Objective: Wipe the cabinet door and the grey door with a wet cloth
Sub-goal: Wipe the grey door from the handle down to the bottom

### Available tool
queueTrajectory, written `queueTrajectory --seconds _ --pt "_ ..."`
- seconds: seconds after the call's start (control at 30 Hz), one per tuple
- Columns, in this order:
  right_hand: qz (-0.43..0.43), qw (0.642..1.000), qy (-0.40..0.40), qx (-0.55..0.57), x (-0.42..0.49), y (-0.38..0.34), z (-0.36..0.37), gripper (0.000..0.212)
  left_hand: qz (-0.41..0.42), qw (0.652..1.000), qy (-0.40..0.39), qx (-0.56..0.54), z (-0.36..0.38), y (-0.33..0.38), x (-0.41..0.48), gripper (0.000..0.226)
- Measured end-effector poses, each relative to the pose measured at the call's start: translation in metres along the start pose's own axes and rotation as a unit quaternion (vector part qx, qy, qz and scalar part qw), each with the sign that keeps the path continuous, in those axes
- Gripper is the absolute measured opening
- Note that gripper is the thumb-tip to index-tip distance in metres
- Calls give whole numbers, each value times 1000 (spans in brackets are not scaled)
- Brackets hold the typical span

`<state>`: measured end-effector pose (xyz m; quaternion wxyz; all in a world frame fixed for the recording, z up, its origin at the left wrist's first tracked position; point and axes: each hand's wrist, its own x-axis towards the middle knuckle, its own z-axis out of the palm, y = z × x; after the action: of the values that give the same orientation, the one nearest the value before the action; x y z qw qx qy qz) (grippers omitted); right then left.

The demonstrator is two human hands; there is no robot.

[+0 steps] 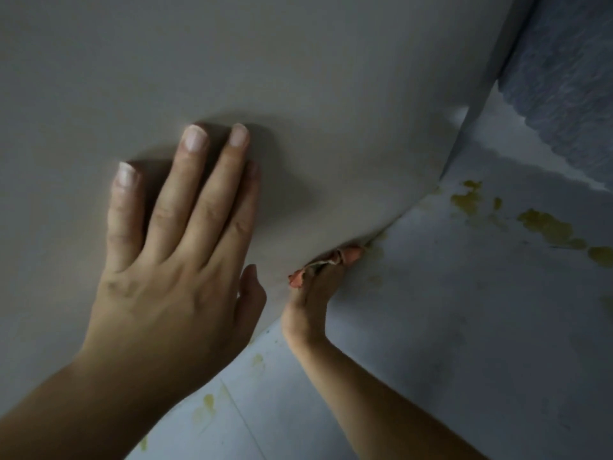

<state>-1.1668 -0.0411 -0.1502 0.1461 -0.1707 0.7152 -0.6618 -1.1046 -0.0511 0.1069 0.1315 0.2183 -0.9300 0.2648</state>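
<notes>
- Door (298, 78): its pale grey panel fills the upper left of the head view.
- Left hand (172, 260) lies flat against the door, fingers straight, holding nothing.
- Right hand (308, 303) grips an orange cloth (350, 254), pressed to the door's lower edge.
- Floor (464, 327) beneath the door shows yellow stains (547, 227).

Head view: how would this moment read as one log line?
left hand flat on door | right hand grips cloth at door's lower edge | floor stained yellow
</notes>
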Motion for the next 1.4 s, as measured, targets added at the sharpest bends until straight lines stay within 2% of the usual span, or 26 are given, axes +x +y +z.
queueTrajectory --seconds 0.1,0.17,0.23,0.33,0.4,0.47,0.57,0.7,0.77,0.83,0.97,1.1,1.3,1.4 --pt "-40 996 64 -51 32 16 -5 69 8 1000 -4 -8 0 -1 0 77" --pt "-32 992 107 -59 36 26 2 74 20 1000 1 -1 -1 -4 -1 77" --pt "-30 994 94 -41 30 16 7 82 30 1000 5 3 -5 -7 -6 79" --pt "-158 985 70 -27 23 -45 9 76 24 1000 8 2 -9 -14 -16 81" --pt "-280 956 71 -43 28 -98 6 68 21 1000 -1 5 -10 -18 -23 83" --pt "-334 937 67 -78 34 -118 5 65 12 1000 -5 6 -10 -19 -29 86" --pt "-328 932 59 -144 38 -93 -6 69 1 1000 1 11 -16 -19 -33 86" --pt "-231 964 53 -124 28 -70 -7 69 3 999 -11 34 -20 -25 -37 86" --pt "-242 964 53 -98 25 -80 -5 66 -4 999 -18 46 -22 -28 -42 88" --pt "-311 944 62 -91 32 -102 -7 56 -13 998 -22 51 -26 -28 -47 89" --pt "-461 878 51 -121 60 -186 -24 45 -16 999 -37 29 -32 -31 -53 91" --pt "-580 791 -30 -192 85 -268 -53 45 -20 998 -51 -3 -39 -32 -54 92" --pt "-782 569 -61 -248 80 -404 -53 58 -54 995 -30 -81 -56 -27 -53 85" --pt "-859 422 -78 -280 85 -408 -51 59 -68 991 -11 -115 -60 -25 -66 81"
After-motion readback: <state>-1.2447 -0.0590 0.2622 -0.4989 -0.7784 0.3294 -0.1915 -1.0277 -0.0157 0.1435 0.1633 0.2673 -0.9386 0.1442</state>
